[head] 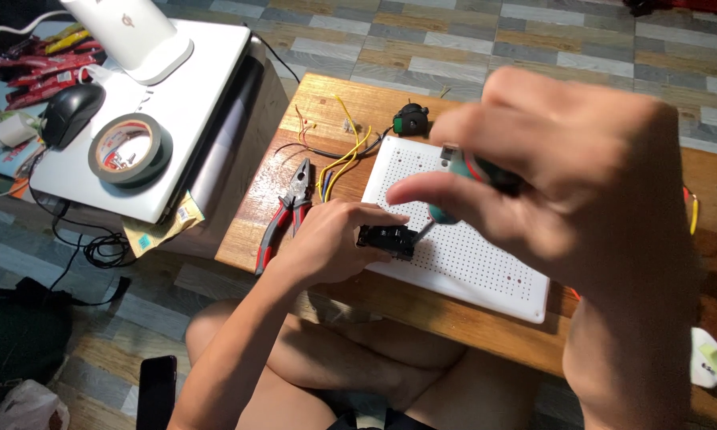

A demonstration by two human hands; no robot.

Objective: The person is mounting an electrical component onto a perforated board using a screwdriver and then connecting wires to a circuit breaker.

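Head view, centre frame: left hand (327, 243) pinches a small black rectangular plastic switch block (386, 239) against the white perforated plastic board (486, 263), while right hand (566, 183) is clenched around a green-handled screwdriver (462, 187) whose tip meets it.

matt white perforated plastic board (470, 255) on a worn, grainy wooden table (327, 103); glossy tape roll (129, 149).

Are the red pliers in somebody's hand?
No, the red-handled pliers lie alone on the wooden table, while the left hand holds a small black part beside them.
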